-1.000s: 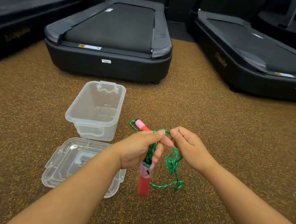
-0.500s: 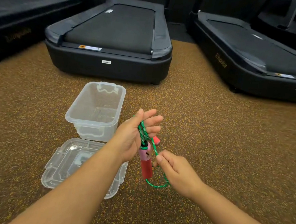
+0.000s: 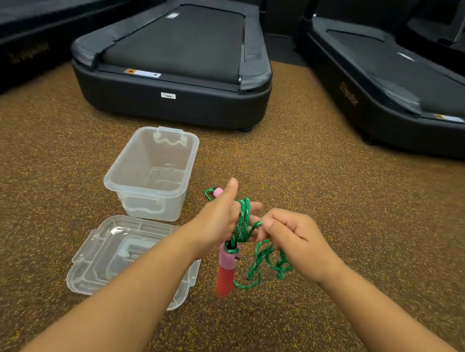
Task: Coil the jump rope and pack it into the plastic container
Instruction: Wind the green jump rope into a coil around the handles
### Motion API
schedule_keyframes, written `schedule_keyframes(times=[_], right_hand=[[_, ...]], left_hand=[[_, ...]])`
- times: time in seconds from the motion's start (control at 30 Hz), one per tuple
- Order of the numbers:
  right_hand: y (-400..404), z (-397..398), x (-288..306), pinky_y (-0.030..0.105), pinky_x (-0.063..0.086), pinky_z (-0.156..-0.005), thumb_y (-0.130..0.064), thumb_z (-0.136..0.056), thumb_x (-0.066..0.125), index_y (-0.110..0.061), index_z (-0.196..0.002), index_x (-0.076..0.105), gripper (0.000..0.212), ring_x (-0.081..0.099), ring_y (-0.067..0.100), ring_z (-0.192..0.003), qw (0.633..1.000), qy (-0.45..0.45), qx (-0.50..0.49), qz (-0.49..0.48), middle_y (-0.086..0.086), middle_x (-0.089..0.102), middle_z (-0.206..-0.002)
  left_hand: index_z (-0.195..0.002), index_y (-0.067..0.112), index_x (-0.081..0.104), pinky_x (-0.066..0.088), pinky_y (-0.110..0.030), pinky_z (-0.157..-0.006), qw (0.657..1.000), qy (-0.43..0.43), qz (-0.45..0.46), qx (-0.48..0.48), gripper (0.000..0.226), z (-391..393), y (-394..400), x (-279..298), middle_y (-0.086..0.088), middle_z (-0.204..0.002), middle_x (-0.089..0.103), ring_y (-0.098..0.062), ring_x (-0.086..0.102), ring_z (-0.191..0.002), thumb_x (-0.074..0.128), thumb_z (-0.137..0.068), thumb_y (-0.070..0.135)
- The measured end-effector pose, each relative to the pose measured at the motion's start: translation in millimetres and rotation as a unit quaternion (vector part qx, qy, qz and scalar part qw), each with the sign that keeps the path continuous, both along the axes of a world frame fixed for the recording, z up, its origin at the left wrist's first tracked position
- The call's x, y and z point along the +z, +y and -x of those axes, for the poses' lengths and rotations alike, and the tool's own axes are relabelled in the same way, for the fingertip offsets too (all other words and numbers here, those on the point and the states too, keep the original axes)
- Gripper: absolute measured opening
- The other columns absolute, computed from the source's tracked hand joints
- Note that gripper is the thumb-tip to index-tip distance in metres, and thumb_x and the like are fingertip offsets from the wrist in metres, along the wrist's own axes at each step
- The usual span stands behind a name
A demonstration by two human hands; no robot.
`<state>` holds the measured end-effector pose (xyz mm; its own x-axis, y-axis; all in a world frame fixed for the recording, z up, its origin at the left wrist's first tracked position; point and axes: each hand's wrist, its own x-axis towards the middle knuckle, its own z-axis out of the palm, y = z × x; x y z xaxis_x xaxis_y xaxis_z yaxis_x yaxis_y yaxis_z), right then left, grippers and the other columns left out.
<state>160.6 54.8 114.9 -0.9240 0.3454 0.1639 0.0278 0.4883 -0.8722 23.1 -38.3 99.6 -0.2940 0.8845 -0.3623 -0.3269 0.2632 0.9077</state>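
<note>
Two hands work right of one clear plastic container (image 3: 152,173): the left hand (image 3: 221,220), fingers straight, carries green braided rope (image 3: 242,219) loops, the right hand (image 3: 293,244) pinching a strand.

Green braided rope (image 3: 242,219), pink-and-red handle (image 3: 226,269), clear container (image 3: 152,171), brown yellow-speckled floor (image 3: 338,186), black treadmills (image 3: 177,57).

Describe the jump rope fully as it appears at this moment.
The jump rope is a green braided cord with red handles capped in pink. Several turns wrap the left hand, whose fingers are straight; one handle hangs below it. The right hand pinches the cord, loose loops dangling beneath. The other handle's pink end shows behind the left hand.
</note>
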Motion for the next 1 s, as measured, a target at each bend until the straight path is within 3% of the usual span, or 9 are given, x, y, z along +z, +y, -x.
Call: schedule_keyframes(times=[0.07, 0.13, 0.23, 0.33, 0.47, 0.6, 0.7, 0.8, 1.0], right_hand=[[8, 0, 4, 0.009, 0.038, -0.056, -0.006, -0.094, 0.049, -0.012, -0.065, 0.058, 0.032, 0.054, -0.006, -0.055, 1.0, 0.0, -0.014, 0.023, -0.02, 0.058, -0.051], [16, 1, 6, 0.01, 0.036, -0.054, -0.014, -0.094, 0.051, -0.017, -0.064, 0.058, 0.031, 0.047, -0.004, -0.051, 1.0, 0.0, -0.028, 0.015, -0.017, 0.056, -0.051], [24, 3, 3, 0.015, 0.036, -0.055, -0.024, -0.093, 0.053, -0.023, -0.063, 0.058, 0.03, 0.045, -0.003, -0.053, 0.999, 0.005, -0.039, -0.01, -0.013, 0.056, -0.056], [26, 6, -4, 0.022, 0.036, -0.058, -0.034, -0.09, 0.049, -0.026, -0.063, 0.056, 0.029, 0.043, 0.001, -0.057, 0.999, -0.006, -0.041, -0.03, -0.013, 0.05, -0.057], [26, 7, -10, 0.021, 0.044, -0.064, -0.026, -0.094, 0.044, -0.009, -0.086, 0.061, 0.026, 0.052, 0.004, -0.065, 0.998, 0.005, -0.025, 0.059, -0.004, 0.058, -0.071], [32, 0, -16, 0.017, 0.049, -0.084, -0.019, -0.093, 0.043, -0.004, -0.111, 0.064, 0.032, 0.065, 0.007, -0.095, 0.99, -0.028, -0.012, 0.141, 0.007, 0.07, -0.103], [33, -6, -23, 0.018, 0.044, -0.091, -0.015, -0.089, 0.05, -0.018, -0.106, 0.07, 0.026, 0.062, 0.004, -0.099, 0.987, -0.096, -0.012, 0.129, 0.003, 0.071, -0.112], [33, -10, -29, 0.017, 0.045, -0.089, 0.0, -0.089, 0.055, -0.029, -0.096, 0.07, 0.033, 0.061, -0.002, -0.09, 0.987, -0.127, -0.018, 0.098, -0.006, 0.072, -0.103], [32, -15, -28, 0.028, 0.049, -0.081, -0.011, -0.085, 0.067, -0.021, -0.09, 0.075, 0.013, 0.061, 0.01, -0.083, 0.99, -0.11, -0.049, 0.079, 0.009, 0.075, -0.095]], left_hand=[[-0.13, 0.003, 0.052, 0.042, -0.043, -0.098, 0.999, 0.021, -0.006, -0.047, 0.094, 1, 0, 0, -0.02, -0.103, 0.064, -0.028, 0.061, -0.097, 0.011, -0.084, 0.075], [-0.119, 0.004, 0.058, 0.043, -0.043, -0.091, 0.995, 0.04, -0.003, -0.092, 0.091, 1, -2, 2, -0.025, -0.099, 0.06, -0.031, 0.059, -0.09, 0.016, -0.084, 0.076], [-0.109, 0.007, 0.058, 0.049, -0.029, -0.071, 0.984, 0.079, 0.003, -0.157, 0.062, -1, -5, 12, -0.017, -0.086, 0.068, -0.022, 0.066, -0.074, 0.018, -0.097, 0.053], [-0.098, 0.009, 0.065, 0.051, -0.025, -0.064, 0.974, 0.104, -0.008, -0.203, 0.035, 0, -8, 15, -0.007, -0.072, 0.07, -0.016, 0.067, -0.062, 0.041, -0.098, 0.034], [-0.084, 0.012, 0.061, 0.045, -0.023, -0.051, 0.983, 0.105, -0.031, -0.145, 0.027, 2, -9, 16, 0.006, -0.05, 0.052, -0.012, 0.055, -0.048, 0.042, -0.099, 0.025], [-0.077, 0.016, 0.053, 0.035, -0.031, -0.055, 0.99, 0.06, -0.056, -0.116, 0.029, 3, -9, 18, 0.007, -0.05, 0.038, -0.011, 0.042, -0.047, 0.038, -0.1, 0.026], [-0.075, 0.016, 0.05, 0.034, -0.031, -0.053, 0.99, 0.062, -0.07, -0.103, 0.03, 4, -9, 23, 0.007, -0.048, 0.036, -0.01, 0.04, -0.045, 0.036, -0.1, 0.024], [-0.074, 0.016, 0.049, 0.031, -0.027, -0.053, 0.991, 0.065, -0.071, -0.093, 0.031, 6, -10, 25, 0.008, -0.047, 0.035, -0.01, 0.038, -0.044, 0.036, -0.1, 0.025], [-0.074, 0.016, 0.049, 0.03, -0.029, -0.053, 0.995, 0.058, -0.059, -0.058, 0.03, 12, -12, 23, 0.007, -0.047, 0.036, -0.01, 0.038, -0.042, 0.038, -0.1, 0.025]])
